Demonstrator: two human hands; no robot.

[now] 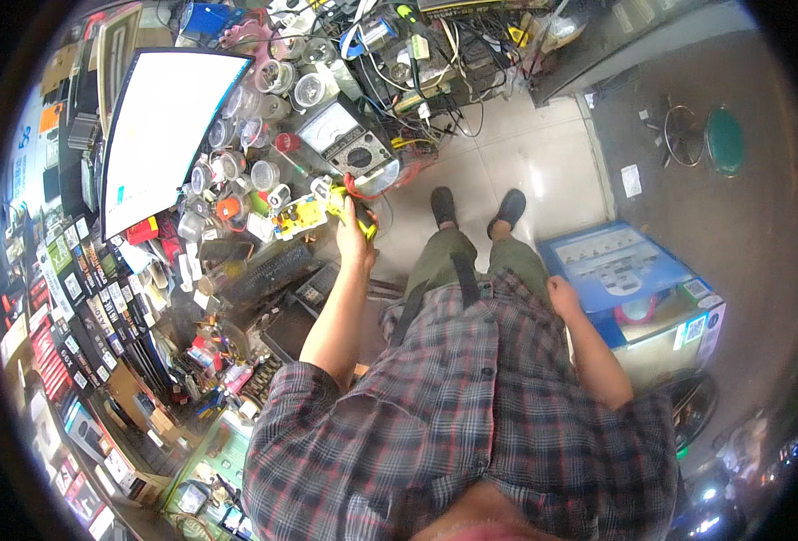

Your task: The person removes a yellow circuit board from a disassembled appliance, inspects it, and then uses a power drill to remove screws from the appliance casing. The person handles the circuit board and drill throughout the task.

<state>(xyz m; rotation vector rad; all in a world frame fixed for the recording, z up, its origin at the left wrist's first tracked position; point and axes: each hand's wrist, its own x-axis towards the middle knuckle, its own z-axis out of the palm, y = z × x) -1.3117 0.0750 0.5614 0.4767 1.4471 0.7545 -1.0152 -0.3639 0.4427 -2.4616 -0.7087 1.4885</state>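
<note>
My left hand [352, 242] is closed round a yellow-and-black hand tool [369, 227] at the bench's edge; its exact kind does not show. Beside the tool lies a yellow circuit board [300, 218] with white parts on it. Just beyond stands an analog multimeter [359, 155] with a pale dial and a dark knob. A red test lead [383, 187] loops close to the tool. Down by my right thigh hangs my right hand [561, 296], its fingers loosely curled, with nothing visible in them.
A large lit monitor [169, 135] stands at the left. Clear plastic jars [264, 174] crowd the bench beside it. Tangled cables [444, 63] fill the back. A blue-and-white box [620, 270] sits to my right, and a green stool [725, 142] stands farther off.
</note>
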